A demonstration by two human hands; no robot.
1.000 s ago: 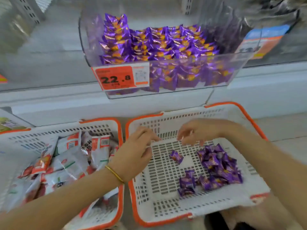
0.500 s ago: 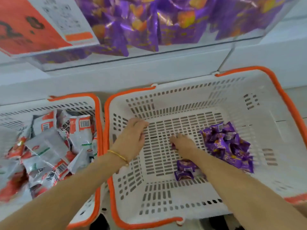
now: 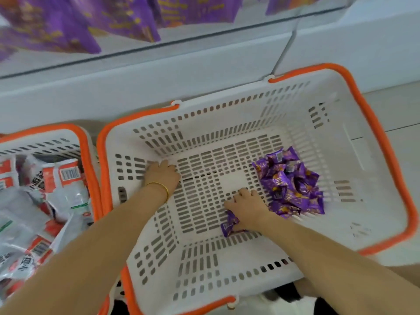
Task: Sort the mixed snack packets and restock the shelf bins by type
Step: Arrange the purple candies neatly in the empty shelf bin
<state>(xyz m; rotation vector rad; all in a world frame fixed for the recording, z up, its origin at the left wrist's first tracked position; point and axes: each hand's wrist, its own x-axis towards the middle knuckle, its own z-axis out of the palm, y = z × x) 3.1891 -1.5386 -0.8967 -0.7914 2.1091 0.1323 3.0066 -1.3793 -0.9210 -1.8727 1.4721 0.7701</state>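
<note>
Mid-gather in the white basket (image 3: 386, 137): my R hand (image 3: 247, 205) curls onto stray purple candy packets (image 3: 229, 226) beside the main purple pile (image 3: 288, 183), L hand (image 3: 164, 176) rests loose & empty on the basket floor; next I prob. need to scoop the lot up to the shelf bin (image 3: 91, 26) above.

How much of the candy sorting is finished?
Done: the shelf bin above already holds many purple packets, and the right basket is mostly bare. In hand: the right hand covers a loose purple packet. Left: the purple pile and the white-and-red packets in the left basket.
</note>
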